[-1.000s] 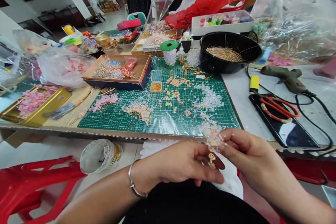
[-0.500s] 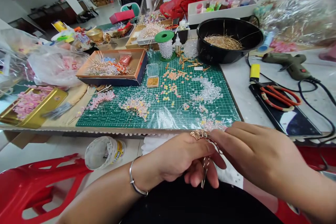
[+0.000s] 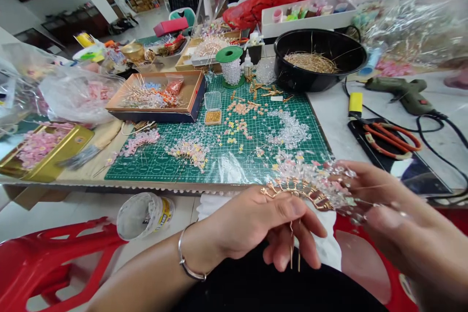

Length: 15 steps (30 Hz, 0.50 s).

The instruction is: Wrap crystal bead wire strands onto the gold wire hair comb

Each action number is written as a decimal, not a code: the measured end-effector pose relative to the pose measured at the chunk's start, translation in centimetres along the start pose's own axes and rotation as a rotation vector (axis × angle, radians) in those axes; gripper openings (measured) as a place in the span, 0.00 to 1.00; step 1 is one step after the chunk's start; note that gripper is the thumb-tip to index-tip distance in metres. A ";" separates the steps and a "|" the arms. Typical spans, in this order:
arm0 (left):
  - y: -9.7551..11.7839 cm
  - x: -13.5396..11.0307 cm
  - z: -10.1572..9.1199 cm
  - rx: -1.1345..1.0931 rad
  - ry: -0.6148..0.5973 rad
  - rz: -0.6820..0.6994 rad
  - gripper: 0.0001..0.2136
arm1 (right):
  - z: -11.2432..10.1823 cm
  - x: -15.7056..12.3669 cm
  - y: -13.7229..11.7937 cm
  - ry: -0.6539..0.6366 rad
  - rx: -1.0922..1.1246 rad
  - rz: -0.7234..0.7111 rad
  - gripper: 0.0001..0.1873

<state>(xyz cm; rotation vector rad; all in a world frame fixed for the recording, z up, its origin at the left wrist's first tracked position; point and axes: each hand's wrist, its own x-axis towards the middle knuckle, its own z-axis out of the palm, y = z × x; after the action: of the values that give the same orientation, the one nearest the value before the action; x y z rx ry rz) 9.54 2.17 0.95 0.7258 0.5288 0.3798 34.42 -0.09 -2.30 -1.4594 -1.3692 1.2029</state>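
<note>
My left hand pinches a hair ornament by its curved gold comb frame, thumb on top. Clear and pale pink beads cover the ornament's far side. Two thin gold prongs hang down among the left fingers. At the ornament's right end is my right hand, its fingers curled and blurred by motion, close to the beads. A faint thin line runs from the beads towards it; what its fingers grip is not clear.
A green cutting mat holds loose beads and beaded pieces. Behind stand a bead spool, a black basin and an open box. Right are a glue gun and pliers; a red stool stands lower left.
My right hand has moved right, away from the left fingers. The ornament has turned, so its beads and more of its gold frame show. My left hand keeps its hold.
</note>
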 end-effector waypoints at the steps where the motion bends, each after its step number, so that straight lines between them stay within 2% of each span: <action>1: -0.1 0.0 0.1 0.026 -0.011 -0.019 0.19 | 0.6 0.1 -0.3 -0.012 0.050 0.040 0.33; 3: 0.1 -0.1 0.3 0.063 0.008 -0.033 0.18 | 1.5 0.0 -0.8 0.010 0.109 0.087 0.30; 5: 0.4 -0.4 0.5 0.084 0.088 -0.010 0.16 | 1.7 0.0 -1.0 0.055 0.131 0.119 0.30; 8: 0.8 -0.7 0.5 0.127 0.228 0.020 0.13 | 1.8 0.0 -1.2 0.048 0.140 0.133 0.28; 11: 0.9 -0.5 0.4 0.155 0.319 0.015 0.10 | 1.8 0.3 -1.9 0.034 0.093 0.088 0.26; 15: 0.8 0.0 0.2 0.104 0.405 0.052 0.09 | 1.1 0.7 -2.5 0.096 -0.170 -0.066 0.26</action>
<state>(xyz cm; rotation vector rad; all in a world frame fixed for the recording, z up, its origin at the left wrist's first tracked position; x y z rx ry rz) 9.50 2.62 1.70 0.7676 0.9180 0.5560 32.77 0.77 -0.26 -1.5554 -1.4709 0.9814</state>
